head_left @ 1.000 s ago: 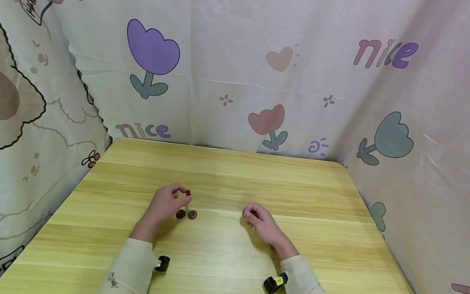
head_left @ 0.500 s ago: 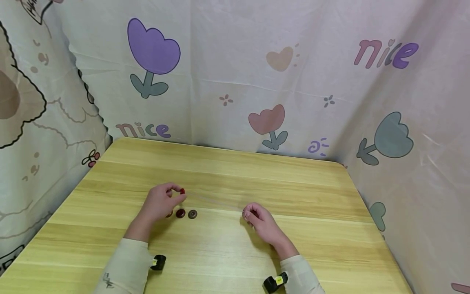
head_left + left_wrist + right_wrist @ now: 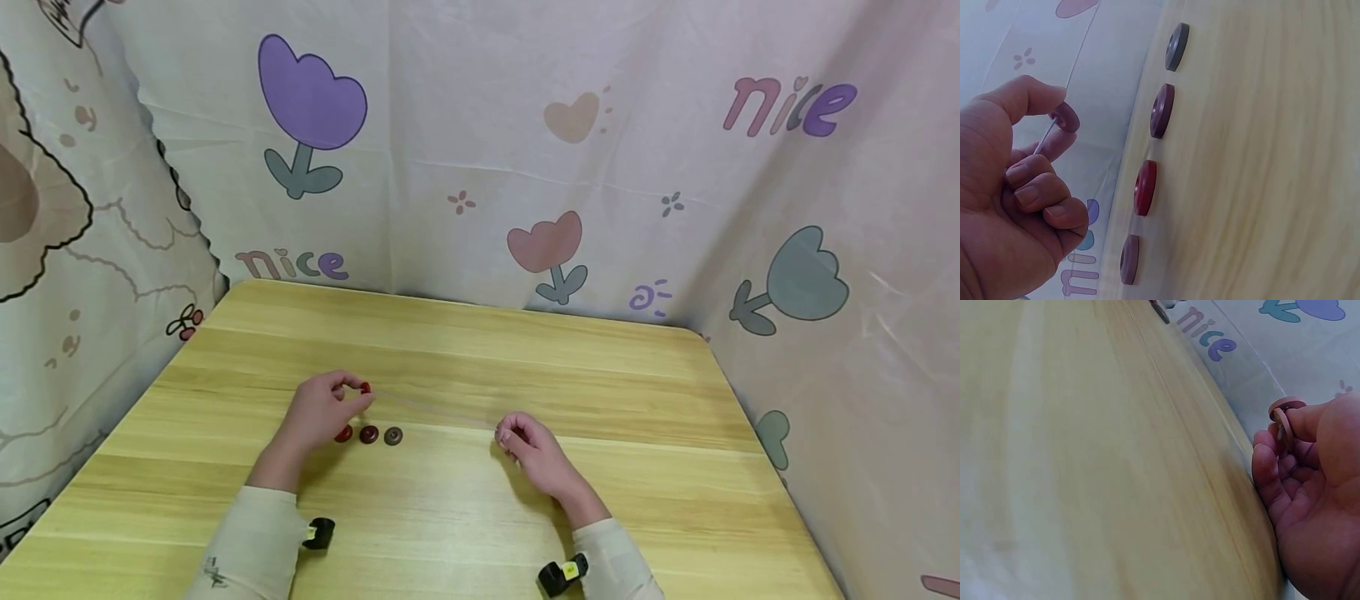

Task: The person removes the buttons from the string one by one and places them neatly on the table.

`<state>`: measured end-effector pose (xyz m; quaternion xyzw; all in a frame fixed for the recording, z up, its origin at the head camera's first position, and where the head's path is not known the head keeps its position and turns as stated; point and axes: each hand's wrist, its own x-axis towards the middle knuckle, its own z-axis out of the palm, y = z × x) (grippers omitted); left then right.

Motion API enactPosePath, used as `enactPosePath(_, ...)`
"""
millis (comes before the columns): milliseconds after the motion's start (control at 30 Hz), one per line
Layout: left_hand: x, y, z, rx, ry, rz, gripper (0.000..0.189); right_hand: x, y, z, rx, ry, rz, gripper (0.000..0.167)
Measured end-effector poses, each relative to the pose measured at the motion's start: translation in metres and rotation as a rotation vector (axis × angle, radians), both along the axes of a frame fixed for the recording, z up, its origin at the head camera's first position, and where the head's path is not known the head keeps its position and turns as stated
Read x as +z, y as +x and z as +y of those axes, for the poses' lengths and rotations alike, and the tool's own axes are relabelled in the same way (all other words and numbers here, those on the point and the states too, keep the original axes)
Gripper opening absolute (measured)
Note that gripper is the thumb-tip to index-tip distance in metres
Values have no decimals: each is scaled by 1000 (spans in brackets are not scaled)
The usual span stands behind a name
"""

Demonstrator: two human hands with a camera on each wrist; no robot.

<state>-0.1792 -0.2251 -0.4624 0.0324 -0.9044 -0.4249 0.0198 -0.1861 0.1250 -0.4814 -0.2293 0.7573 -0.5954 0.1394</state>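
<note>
One threaded button [image 3: 1072, 119] is pinched between the thumb and forefinger of the left hand [image 3: 318, 408], raised off the table [image 3: 450, 525], left of and beyond the gray button [image 3: 393, 436]; the other three fingers curl toward the palm. String [image 3: 1079, 53] passes through that button and runs across to the right hand [image 3: 532, 450], well apart to the gray button's right, whose thumb and forefinger pinch a pair of buttons [image 3: 1287, 401]; how they sit on the string is hard to tell. In a row leftward from the gray button come the maroon button [image 3: 1161, 111], red button [image 3: 1145, 189] and mauve button [image 3: 1129, 260], all unthreaded.

The step in hand appears to be sliding the held button along the string toward the pair. That seems to call for a firm right pinch, tension on the string, and a light left grip so the button can travel.
</note>
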Motion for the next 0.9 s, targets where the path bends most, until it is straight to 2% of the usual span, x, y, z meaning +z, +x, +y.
enactPosePath(200, -1, -1, -4, 14, 3, -5, 27, 0, -1, 0, -8, 12, -4, 15)
enactPosePath(400, 3, 1, -7, 35, -1, -4, 32, -26, -13, 4, -22, 0, -16, 15)
enactPosePath(467, 5, 2, -9, 44, -2, -11, 34, -30, -14, 5, -27, -4, -12, 15)
enactPosePath(700, 7, 3, -14, 58, 7, -25, 42, -31, -13, 6, -25, -30, 15, 16)
enactPosePath(900, 4, 4, -20, 71, 91, -60, 38, -31, -13, 6, -28, -28, 6, 15)
